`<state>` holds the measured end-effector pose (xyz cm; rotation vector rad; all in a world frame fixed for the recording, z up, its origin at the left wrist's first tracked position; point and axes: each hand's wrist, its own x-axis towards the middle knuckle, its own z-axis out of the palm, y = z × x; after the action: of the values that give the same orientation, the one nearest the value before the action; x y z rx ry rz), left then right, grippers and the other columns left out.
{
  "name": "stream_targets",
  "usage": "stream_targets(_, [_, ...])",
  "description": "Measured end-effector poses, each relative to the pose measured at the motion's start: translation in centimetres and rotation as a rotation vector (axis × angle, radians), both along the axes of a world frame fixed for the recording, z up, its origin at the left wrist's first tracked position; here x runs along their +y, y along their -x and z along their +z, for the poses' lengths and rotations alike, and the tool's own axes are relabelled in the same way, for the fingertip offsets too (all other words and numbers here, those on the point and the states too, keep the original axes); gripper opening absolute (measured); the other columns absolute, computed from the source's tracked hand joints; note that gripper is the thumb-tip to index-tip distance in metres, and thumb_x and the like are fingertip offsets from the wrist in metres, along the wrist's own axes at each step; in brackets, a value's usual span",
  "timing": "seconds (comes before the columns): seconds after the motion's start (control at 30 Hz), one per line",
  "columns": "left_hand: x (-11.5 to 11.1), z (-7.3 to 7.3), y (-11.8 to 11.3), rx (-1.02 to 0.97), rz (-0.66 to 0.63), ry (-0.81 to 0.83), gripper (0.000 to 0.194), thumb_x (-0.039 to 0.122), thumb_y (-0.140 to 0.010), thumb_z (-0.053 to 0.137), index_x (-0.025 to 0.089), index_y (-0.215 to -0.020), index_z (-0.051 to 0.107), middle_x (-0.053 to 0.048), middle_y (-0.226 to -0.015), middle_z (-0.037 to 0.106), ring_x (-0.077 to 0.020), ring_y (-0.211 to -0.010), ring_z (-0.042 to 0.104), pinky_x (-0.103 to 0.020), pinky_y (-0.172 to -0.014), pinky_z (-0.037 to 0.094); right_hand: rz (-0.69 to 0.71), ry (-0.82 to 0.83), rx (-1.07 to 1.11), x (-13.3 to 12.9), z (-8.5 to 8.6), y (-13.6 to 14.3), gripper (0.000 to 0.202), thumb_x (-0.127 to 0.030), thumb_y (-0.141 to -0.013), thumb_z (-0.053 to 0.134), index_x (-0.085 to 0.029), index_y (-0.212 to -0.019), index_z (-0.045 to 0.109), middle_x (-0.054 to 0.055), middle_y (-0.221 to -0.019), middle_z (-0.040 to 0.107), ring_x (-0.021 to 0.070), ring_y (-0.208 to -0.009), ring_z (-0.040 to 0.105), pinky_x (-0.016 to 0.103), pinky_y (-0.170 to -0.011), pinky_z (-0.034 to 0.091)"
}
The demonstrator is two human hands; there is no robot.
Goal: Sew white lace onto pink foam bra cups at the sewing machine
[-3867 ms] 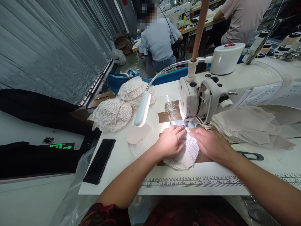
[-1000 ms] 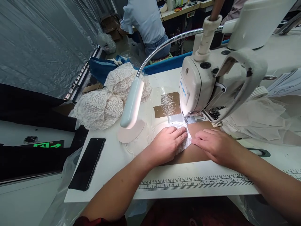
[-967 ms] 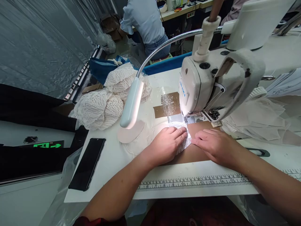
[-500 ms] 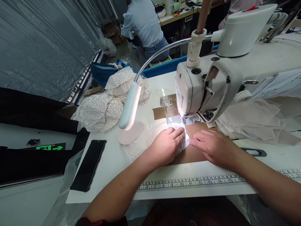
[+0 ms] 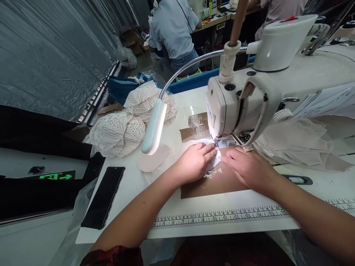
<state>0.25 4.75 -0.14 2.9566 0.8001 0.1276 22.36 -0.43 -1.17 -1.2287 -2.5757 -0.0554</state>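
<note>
Lace piece runs under the sewing machine, left hand pressing with outstretched fingers, likely for flatness. Right hand curls at its edge, perhaps steering; can't tell if it's pinching.

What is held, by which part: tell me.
White lace fabric piece: left hand presses the part near the white sewing machine; right hand has fingertips at the fabric's right edge.

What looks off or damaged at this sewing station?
Minor wear only: the curved guard on the sewing machine has dark marks, likely chipped paint. The pale sheets beside it are fanned unevenly, corners poking out. No spill visible.
</note>
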Motion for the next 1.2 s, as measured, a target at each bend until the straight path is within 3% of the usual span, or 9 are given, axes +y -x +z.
stream_targets(0.2, [1.2, 0.2, 0.3, 0.011, -0.007, 0.002, 0.042, 0.016, -0.092, 0.045, 0.009, -0.133, 0.055, -0.015, -0.14, 0.053, -0.0282, -0.111, 0.054, -0.043, -0.088, 0.048, -0.104, 0.024, -0.046, 0.2, 0.4, 0.7, 0.033, -0.004, -0.081, 0.048, -0.017, -0.103, 0.069, 0.005, -0.086, 0.063, 0.016, -0.069, 0.047, 0.029, -0.054, 0.022])
stream_targets(0.5, [1.3, -0.5, 0.8, -0.08, -0.069, 0.019, 0.037, 0.014, -0.095, 0.044, 0.015, -0.128, 0.059, -0.01, -0.134, 0.059, -0.0236, -0.107, 0.055, -0.04, -0.089, 0.048, -0.158, 0.012, -0.074, 0.5, 1.0, 1.1, 0.041, -0.004, -0.078, 0.048, -0.02, -0.109, 0.069, 0.005, -0.084, 0.065, 0.0147, -0.062, 0.044, 0.03, -0.051, 0.02])
stream_targets(0.7, [2.4, -0.8, 0.9, -0.077, -0.02, 0.007, 0.04, 0.014, -0.092, 0.049, 0.017, -0.131, 0.057, -0.01, -0.137, 0.057, -0.0226, -0.097, 0.055, -0.039, -0.084, 0.047, -0.244, 0.044, -0.084, 0.7, -0.9, 0.7, 0.049, -0.008, -0.079, 0.048, -0.028, -0.121, 0.065, 0.005, -0.086, 0.064, 0.0134, -0.057, 0.043, 0.03, -0.052, 0.022])
stream_targets(0.87, [2.6, -0.9, 0.8, -0.069, -0.003, 0.0, 0.042, 0.014, -0.089, 0.048, 0.014, -0.13, 0.058, -0.012, -0.136, 0.057, -0.0248, -0.1, 0.054, -0.04, -0.083, 0.046, -0.222, 0.023, -0.011, 0.6, -1.9, 0.0, 0.05, -0.009, -0.081, 0.046, -0.027, -0.124, 0.063, 0.005, -0.09, 0.064, 0.0145, -0.063, 0.048, 0.029, -0.055, 0.027])
stream_targets(1.07, [2.5, -0.4, 0.8, -0.062, 0.029, -0.024, 0.04, 0.016, -0.092, 0.045, 0.015, -0.13, 0.057, -0.013, -0.13, 0.059, -0.0273, -0.113, 0.051, -0.041, -0.088, 0.044, -0.19, 0.024, 0.046, 0.7, -0.9, 0.1, 0.044, -0.01, -0.081, 0.044, -0.025, -0.116, 0.066, 0.005, -0.095, 0.067, 0.0152, -0.062, 0.049, 0.03, -0.056, 0.03])
stream_targets(1.2, [1.3, 1.0, 0.7, 0.027, 0.145, -0.032, 0.036, 0.027, -0.095, 0.045, 0.013, -0.124, 0.06, -0.015, -0.118, 0.062, -0.0275, -0.103, 0.056, -0.041, -0.082, 0.047, -0.185, 0.074, 0.067, 0.6, 0.2, 0.3, 0.041, -0.012, -0.085, 0.041, -0.025, -0.113, 0.068, 0.005, -0.092, 0.067, 0.0157, -0.064, 0.052, 0.029, -0.057, 0.033])
